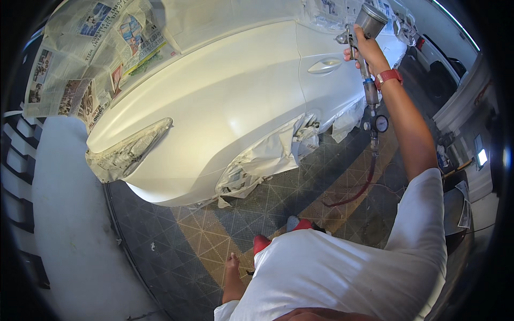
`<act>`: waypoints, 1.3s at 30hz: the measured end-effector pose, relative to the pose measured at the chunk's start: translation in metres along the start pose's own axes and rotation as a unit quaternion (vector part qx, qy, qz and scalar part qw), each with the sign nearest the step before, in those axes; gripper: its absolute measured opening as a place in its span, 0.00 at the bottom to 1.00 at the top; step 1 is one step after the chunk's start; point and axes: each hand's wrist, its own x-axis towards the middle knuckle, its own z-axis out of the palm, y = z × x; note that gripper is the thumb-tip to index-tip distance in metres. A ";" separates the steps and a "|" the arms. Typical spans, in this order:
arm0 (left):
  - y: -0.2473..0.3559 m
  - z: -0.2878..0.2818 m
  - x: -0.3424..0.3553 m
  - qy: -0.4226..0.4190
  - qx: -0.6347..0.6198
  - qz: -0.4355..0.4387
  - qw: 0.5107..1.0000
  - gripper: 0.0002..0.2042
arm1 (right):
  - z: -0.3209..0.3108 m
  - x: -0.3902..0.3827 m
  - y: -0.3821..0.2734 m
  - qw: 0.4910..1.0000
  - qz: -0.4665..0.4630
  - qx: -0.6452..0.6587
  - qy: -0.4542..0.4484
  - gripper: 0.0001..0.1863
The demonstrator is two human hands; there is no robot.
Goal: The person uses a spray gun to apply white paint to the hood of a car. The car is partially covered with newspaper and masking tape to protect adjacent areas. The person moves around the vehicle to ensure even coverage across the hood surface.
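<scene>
My right hand (pixel 367 49), reaching forward and to the right, is wrapped round the grip of a spray gun (pixel 370 21) with a grey metal cup on top. Its nozzle points left, over the pearly white car body (pixel 230 107). Below the grip hang a filter and a round pressure gauge (pixel 382 123), and from them a dark red air hose (pixel 369 174) curves down toward the floor. My left hand (pixel 232 261) hangs low at my side, away from the car, its fingers curled with nothing visible in them.
Newspaper (pixel 134 40) and clear film mask the upper car. Masking covers the light opening (pixel 131 150) and wheel arch (pixel 267 152). Patterned floor tiles (pixel 214 230) lie below. A white wall (pixel 69 214) stands left; a lit lamp (pixel 482 157) shines at right.
</scene>
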 end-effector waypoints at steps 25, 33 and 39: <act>-0.022 -0.010 0.017 -0.039 0.000 0.014 0.999 0.21 | 0.146 -0.192 -0.041 0.921 -0.043 0.127 -0.366 0.35; -0.029 -0.006 0.027 -0.008 0.054 0.047 0.997 0.23 | 0.066 -0.128 0.012 0.981 0.000 0.086 -0.176 0.33; -0.006 -0.010 0.024 -0.018 0.085 -0.009 0.996 0.27 | 0.009 -0.093 0.047 0.996 0.036 0.075 -0.045 0.33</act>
